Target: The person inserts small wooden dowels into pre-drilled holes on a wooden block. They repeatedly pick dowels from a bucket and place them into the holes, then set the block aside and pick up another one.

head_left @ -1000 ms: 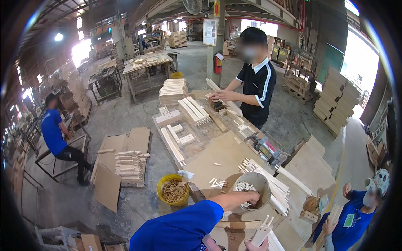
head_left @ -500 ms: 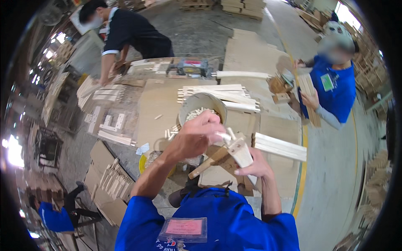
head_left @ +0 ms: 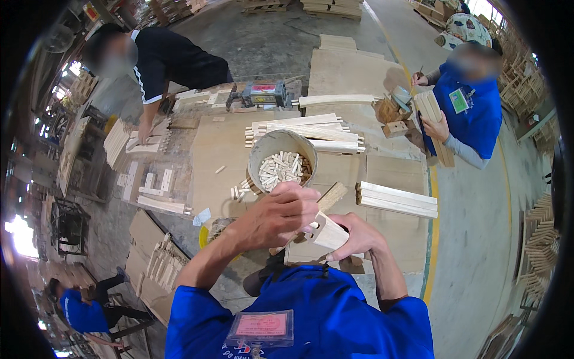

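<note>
My right hand (head_left: 359, 235) grips a pale wooden piece (head_left: 330, 233) by its side, thumb and fingers wrapped round it. Holes show in the end that faces my left hand (head_left: 287, 212). The left hand is closed, its fingers curled against that end. A small wooden dowel (head_left: 314, 225) shows just under its fingertips, at the holes; how deep it sits is hidden. Behind the piece, a rough wooden bar (head_left: 333, 195) slants up, partly covered by my hands. Just beyond my left hand stands a round bucket (head_left: 256, 157) holding many dowels.
Loose dowels (head_left: 239, 192) lie left of the bucket. Pale wooden rails (head_left: 311, 127) are stacked behind it, and more pieces (head_left: 397, 200) lie at right. A bench machine (head_left: 263, 94) stands farther back. Co-workers (head_left: 179, 57) work at the far left and at the right (head_left: 472, 102).
The wooden piece has been tilted and shifted left and down. Dowels that stuck up from its end no longer show there. My left hand has come down against that end.
</note>
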`<action>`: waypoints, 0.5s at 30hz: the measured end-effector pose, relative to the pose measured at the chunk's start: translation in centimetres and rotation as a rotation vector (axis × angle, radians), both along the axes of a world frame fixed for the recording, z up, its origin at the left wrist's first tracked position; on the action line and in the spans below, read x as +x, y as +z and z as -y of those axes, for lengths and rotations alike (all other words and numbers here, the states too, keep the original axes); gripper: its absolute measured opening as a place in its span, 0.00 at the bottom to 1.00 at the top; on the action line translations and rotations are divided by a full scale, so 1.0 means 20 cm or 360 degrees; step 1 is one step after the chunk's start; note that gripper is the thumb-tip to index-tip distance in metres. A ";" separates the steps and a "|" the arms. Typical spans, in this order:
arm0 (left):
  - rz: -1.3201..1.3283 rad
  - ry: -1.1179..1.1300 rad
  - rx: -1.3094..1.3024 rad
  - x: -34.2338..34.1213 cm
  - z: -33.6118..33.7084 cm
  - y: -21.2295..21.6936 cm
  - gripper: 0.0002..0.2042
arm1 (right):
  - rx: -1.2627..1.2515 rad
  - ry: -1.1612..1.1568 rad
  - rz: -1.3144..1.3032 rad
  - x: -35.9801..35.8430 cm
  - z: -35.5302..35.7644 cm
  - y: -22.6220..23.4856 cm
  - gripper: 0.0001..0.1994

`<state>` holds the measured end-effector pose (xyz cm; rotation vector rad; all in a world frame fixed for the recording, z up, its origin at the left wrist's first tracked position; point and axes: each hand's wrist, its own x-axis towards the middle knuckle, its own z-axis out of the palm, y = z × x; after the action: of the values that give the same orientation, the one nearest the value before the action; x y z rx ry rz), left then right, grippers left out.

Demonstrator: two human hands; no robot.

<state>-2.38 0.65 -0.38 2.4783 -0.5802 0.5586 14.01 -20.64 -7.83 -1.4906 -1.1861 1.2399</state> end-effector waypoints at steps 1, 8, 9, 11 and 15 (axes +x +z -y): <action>-0.0002 0.0014 0.0023 -0.01 0.01 0.00 0.18 | -0.0022 0.0027 0.0012 0.00 -0.01 0.01 0.34; -0.0092 -0.0004 0.0012 -0.03 0.00 0.02 0.15 | -0.0070 0.0145 -0.0173 -0.03 -0.04 -0.04 0.35; -0.0154 -0.0006 0.0067 -0.03 -0.01 0.02 0.14 | -0.0101 0.0183 -0.0123 -0.01 -0.05 -0.05 0.36; -0.0199 0.0035 -0.0120 -0.01 -0.03 -0.06 0.13 | -0.0142 0.0242 -0.0105 0.00 -0.06 -0.06 0.36; -0.0174 0.0109 -0.0173 -0.02 0.00 -0.12 0.11 | -0.0136 0.0254 -0.0228 0.01 -0.07 -0.11 0.35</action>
<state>-2.80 0.64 -2.85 2.4153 -0.4127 0.4643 14.19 -19.26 -10.08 -1.3641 -1.1872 1.4960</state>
